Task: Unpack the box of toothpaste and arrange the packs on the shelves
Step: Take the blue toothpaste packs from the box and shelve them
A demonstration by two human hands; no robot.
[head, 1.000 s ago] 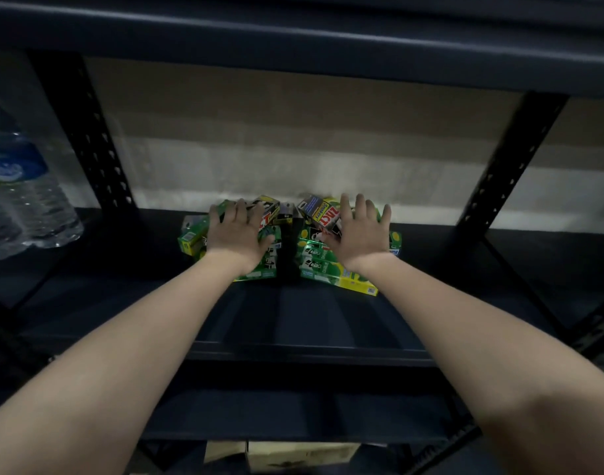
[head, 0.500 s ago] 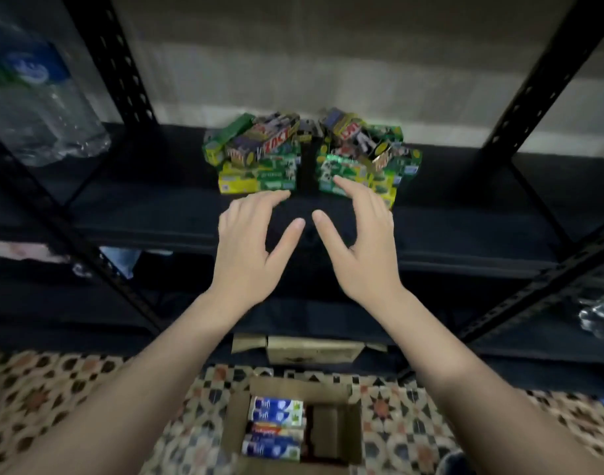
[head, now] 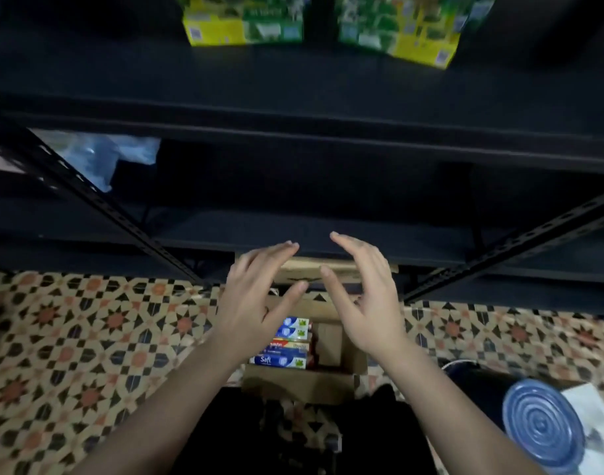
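- Head view, lower centre: blue-and-white toothpaste cartons [head: 282, 347] lie stacked in open brown cardboard box [head: 298, 385].
- Left hand [head: 256, 303], right hand [head: 365, 299]: fingers spread, empty, above box.
- Cartons are probably light, stiff, crushable; grip long sides.

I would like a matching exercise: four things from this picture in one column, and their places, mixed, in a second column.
Things:
1. green and yellow packs
2. blue and white packs
3. left hand
4. blue ribbed lid

Places:
A. bottom right corner
B. on the upper shelf
C. inside the cardboard box on the floor
D. above the box, holding nothing

Pairs: 1-B, 2-C, 3-D, 4-A
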